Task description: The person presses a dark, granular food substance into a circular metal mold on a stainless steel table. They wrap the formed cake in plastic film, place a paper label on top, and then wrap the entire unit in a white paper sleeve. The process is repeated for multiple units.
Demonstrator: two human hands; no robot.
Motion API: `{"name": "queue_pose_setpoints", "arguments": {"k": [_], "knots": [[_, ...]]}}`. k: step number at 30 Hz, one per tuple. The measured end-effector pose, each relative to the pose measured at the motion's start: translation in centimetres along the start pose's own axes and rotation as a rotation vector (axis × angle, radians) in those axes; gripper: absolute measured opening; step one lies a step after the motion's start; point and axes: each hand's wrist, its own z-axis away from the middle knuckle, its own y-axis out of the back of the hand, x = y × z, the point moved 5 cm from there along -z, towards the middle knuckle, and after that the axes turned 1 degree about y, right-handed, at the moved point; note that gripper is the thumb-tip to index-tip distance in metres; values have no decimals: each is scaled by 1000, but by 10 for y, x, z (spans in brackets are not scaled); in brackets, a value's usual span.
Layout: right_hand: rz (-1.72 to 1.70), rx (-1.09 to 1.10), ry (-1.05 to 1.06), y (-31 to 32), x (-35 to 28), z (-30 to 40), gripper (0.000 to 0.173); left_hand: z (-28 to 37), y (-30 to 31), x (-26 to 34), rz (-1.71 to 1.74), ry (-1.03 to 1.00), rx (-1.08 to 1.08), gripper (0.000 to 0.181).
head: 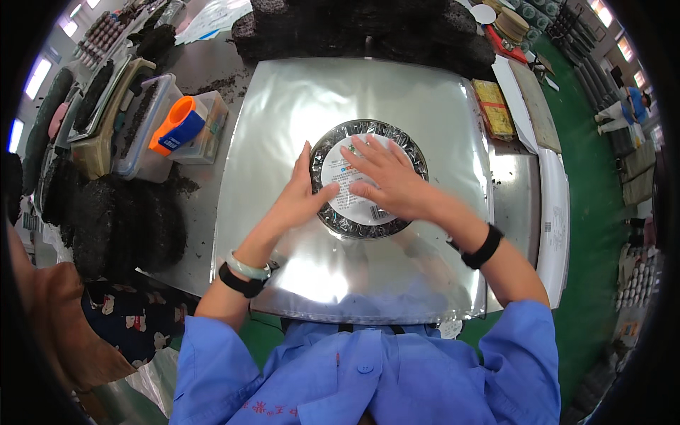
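Note:
Before me a round dark disc in crinkled clear plastic film [366, 232] lies on a stack of silvery foil sheets or bags [276, 133]. A round white label [340, 154] with printing and a barcode covers its middle. My left hand [306, 194] cups the disc's left edge, fingers upright along the rim, thumb over the label. My right hand [385, 175] rests flat over the label with its fingers spread. Neither hand's fingers are closed round anything. The part of the label beneath my right palm is hidden.
Large dark compressed blocks [366, 32] line the far edge. To the left are dark round stacks [127, 228], plastic tubs [159, 127] and an orange and blue tape dispenser [178, 127]. A yellow packet [494, 109] and white cartons [552, 223] stand right. Another person [627, 109] is far right.

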Motion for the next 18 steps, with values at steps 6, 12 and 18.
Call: {"name": "queue_pose_setpoints", "arguments": {"k": [6, 12, 18], "knots": [[122, 188, -41, 16, -20, 19, 74, -71, -9, 24, 534, 402, -353, 81], [99, 191, -65, 16, -31, 53, 76, -31, -5, 132, -323, -174, 24, 37], [75, 128, -8, -1, -19, 52, 77, -6, -15, 155, -729, -488, 184, 19]]}}
